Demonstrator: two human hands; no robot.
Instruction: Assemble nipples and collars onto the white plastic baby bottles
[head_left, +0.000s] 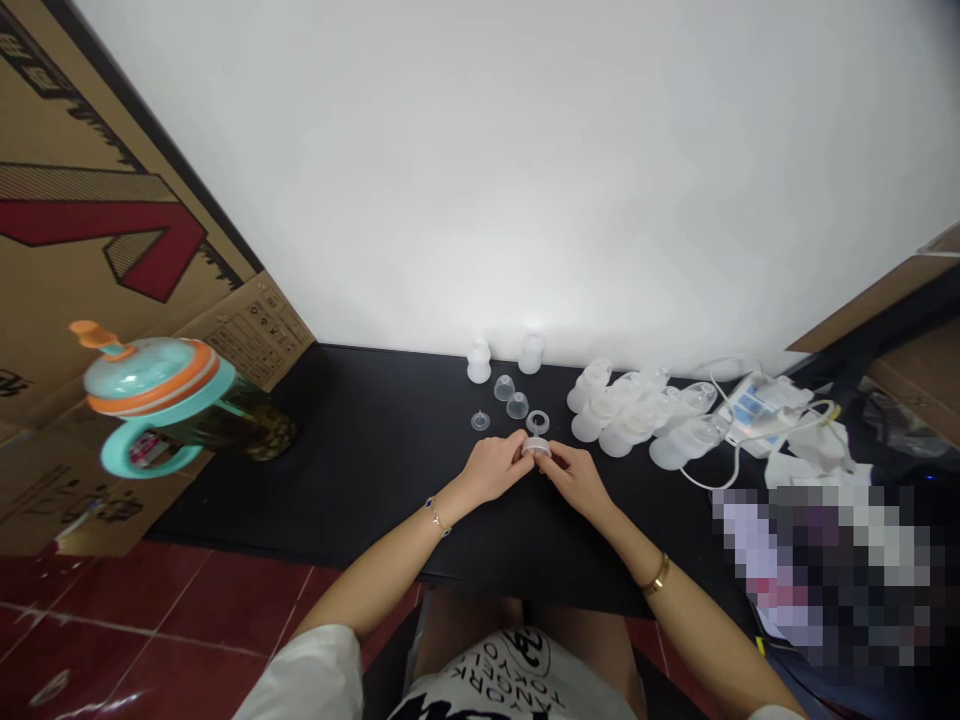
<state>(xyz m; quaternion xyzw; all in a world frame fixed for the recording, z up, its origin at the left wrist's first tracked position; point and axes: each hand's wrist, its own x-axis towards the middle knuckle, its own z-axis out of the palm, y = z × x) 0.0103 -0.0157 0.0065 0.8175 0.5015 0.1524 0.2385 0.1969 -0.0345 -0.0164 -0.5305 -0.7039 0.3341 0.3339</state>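
My left hand [496, 464] and my right hand [576, 482] meet over the black table, fingertips closed around a white bottle collar [535, 446]. A teat seems to stick up from it, though the fingers cover part of it. Just behind lies a loose ring [538, 422]. A clear silicone teat [480, 420] rests flat to the left. Two clear dome caps [505, 388] stand between it and the ring. Farther back, by the wall, are two small white bottles [478, 362].
Several assembled baby bottles [626, 410] crowd together to the right. Beyond them are a white cable [739, 455], a power strip [754, 408] and crumpled paper. At left stands a tall drink cup [225, 405] with a teal lid, beside cardboard boxes [247, 325]. A white wall closes the table's back.
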